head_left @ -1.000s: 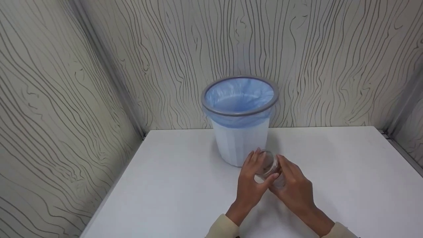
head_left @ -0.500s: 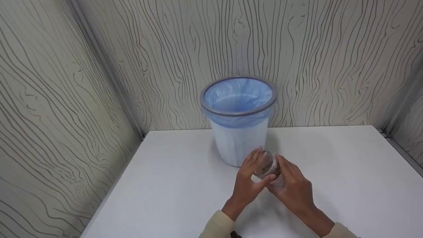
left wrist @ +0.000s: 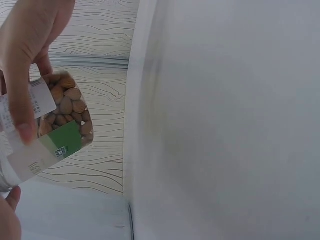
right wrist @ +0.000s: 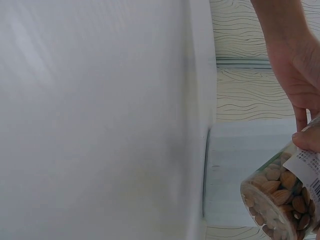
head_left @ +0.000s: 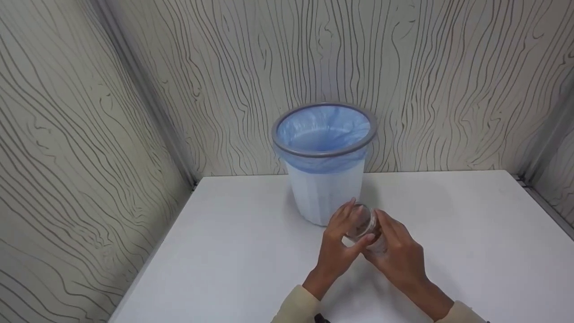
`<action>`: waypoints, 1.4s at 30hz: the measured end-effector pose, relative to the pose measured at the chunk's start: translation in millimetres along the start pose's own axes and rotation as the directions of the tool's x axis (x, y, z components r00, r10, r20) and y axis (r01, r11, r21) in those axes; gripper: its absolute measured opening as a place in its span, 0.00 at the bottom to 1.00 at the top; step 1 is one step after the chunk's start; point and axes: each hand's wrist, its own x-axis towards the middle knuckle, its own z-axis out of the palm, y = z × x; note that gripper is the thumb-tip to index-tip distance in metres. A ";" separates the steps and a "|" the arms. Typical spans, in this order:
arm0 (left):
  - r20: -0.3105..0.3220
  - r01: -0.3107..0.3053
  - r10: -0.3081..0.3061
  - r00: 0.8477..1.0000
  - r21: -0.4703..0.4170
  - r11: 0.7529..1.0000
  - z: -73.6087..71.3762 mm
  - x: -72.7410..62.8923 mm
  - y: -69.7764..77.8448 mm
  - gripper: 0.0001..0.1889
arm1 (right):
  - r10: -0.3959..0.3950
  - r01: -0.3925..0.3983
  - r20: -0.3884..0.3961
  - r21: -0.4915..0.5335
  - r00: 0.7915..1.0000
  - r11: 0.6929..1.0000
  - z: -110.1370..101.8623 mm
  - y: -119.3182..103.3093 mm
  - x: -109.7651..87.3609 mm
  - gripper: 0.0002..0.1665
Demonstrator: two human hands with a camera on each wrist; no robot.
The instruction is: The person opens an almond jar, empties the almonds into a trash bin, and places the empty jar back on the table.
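Note:
A clear plastic jar of almonds [head_left: 379,245] is tilted between both hands in the head view, in front of the bin. The left hand [head_left: 334,251] grips its round, see-through top end, thumb on the near side and fingers at the far side. The right hand [head_left: 401,260] holds the jar's body from the right. In the left wrist view, the jar [left wrist: 65,107] shows a green and white label, and a thumb [left wrist: 14,197] is at its rim. Almonds [right wrist: 287,187] fill the base end in the right wrist view. The palms hide part of the jar.
A white bin [head_left: 326,190] with a grey rim and blue liner stands behind the hands, near the back of the white table [head_left: 233,251]. Wood-grain patterned panels [head_left: 233,80] enclose the back and sides.
Both hands keep hold of the jar in nearly the same place. The left hand and its sleeve have shifted slightly to the left since a second ago.

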 end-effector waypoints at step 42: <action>-0.074 0.131 -0.124 0.990 0.105 0.986 4.9 4.4 22.4 0.29 | 0.014 -0.015 0.017 0.006 1.000 1.000 1.0 3.2 -1.6 0.56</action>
